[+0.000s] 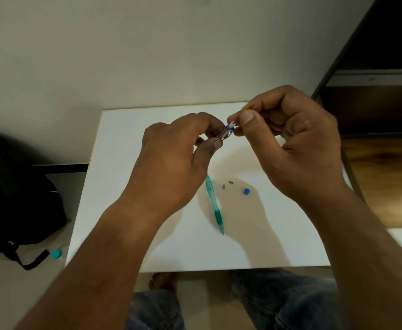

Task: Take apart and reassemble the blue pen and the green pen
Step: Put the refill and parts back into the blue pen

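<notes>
My left hand (pixel 176 153) grips the blue pen (pixel 227 132) above the white table (pixel 147 234); only its clear upper end with a blue and white push-button part shows. My right hand (pixel 290 144) pinches that end between thumb and forefinger. The green pen (pixel 214 206) lies whole on the table below my hands, tip toward me. To its right lie two tiny metal parts (pixel 227 184) and a small blue cap piece (pixel 246 191).
A black backpack (pixel 16 198) sits on the floor to the left, with a teal bottle cap (pixel 56 254) beside it. A dark wooden cabinet (pixel 374 103) stands at the right. My knees in jeans (pixel 278 303) are under the table's near edge.
</notes>
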